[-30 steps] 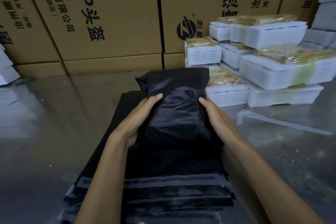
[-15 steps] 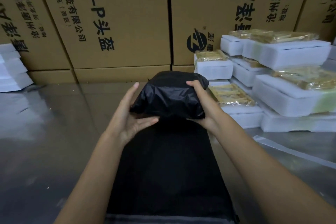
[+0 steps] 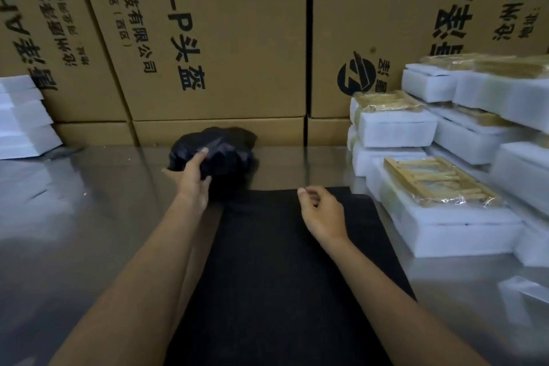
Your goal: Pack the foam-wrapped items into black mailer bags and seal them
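Now the left hand point(image 3: 194, 178) grips the full bag point(image 3: 218, 150) at its near left corner, thumb on top and fingers curled under. The full bag sits on the table point(image 3: 89, 217), far and in the middle, just in front of the boxes point(image 3: 237, 38). The right hand point(image 3: 322, 211) hangs above the far end of the flat bags point(image 3: 282, 276). Its fingers curl loosely and hold nothing. The two hands are well apart.

The full bag looks shiny and crinkly, so I think it is slippery and a bit puffy. It is probably light, since one hand seems to manage it. A grip around the hard lump inside should hold better than a pinch of loose plastic.

The foam blocks point(image 3: 439, 217) on the right look soft outside and easy to dent. Thin wood pieces lie on top of some under clear wrap, and those may snap. I would take a block by its two long sides, not by the wrap.

The flat bags look thin and floppy, best lifted at the open edge.

Counting: one full bag. One pile of flat bags; I cannot tell how many are in it. At least seven foam blocks on the right, with more cut off at the edge. One white pile point(image 3: 23, 116) at far left, about four layers. Two hands.
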A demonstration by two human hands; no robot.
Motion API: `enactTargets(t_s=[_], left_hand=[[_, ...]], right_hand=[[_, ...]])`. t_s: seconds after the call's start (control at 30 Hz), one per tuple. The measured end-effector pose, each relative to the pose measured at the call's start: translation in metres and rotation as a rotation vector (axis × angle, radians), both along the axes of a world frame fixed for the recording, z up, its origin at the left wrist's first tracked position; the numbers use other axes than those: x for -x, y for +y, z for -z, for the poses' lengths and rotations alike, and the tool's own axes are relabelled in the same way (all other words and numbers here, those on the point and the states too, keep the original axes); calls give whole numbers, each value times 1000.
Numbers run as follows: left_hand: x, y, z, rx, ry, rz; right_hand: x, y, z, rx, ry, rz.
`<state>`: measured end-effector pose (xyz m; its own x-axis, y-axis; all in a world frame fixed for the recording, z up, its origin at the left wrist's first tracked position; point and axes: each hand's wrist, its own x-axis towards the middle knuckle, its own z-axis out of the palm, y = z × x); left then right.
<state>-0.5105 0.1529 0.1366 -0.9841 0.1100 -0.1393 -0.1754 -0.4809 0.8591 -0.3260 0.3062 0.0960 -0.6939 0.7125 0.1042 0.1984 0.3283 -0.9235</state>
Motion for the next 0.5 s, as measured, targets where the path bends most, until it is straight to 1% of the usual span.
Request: enactTargets(t_s=[0.03, 0.1, 0.13, 0.17, 0.23, 0.3, 0.4, 0.5], left_hand=[[4, 4, 7, 97, -12, -110], [9, 8, 22, 316, -37, -326], [13, 11, 31, 362, -25, -359], [17, 12, 39, 384, 12, -317], [29, 18, 50, 435, 110, -113], [42, 24, 48, 489, 164, 63], [62, 31, 35, 517, 132, 208], [69, 36, 28, 650, 110, 277]], right_hand=[[0, 1, 5, 6, 53, 45], [1, 5, 8, 21, 94, 95], [2, 7, 8, 25, 97, 102], [3, 8, 9, 32, 101, 102], [4, 9, 12, 56, 113, 97], [5, 11, 14, 60, 121, 88], [6, 14, 16, 74, 127, 72], [6, 15, 17, 75, 126, 67]])
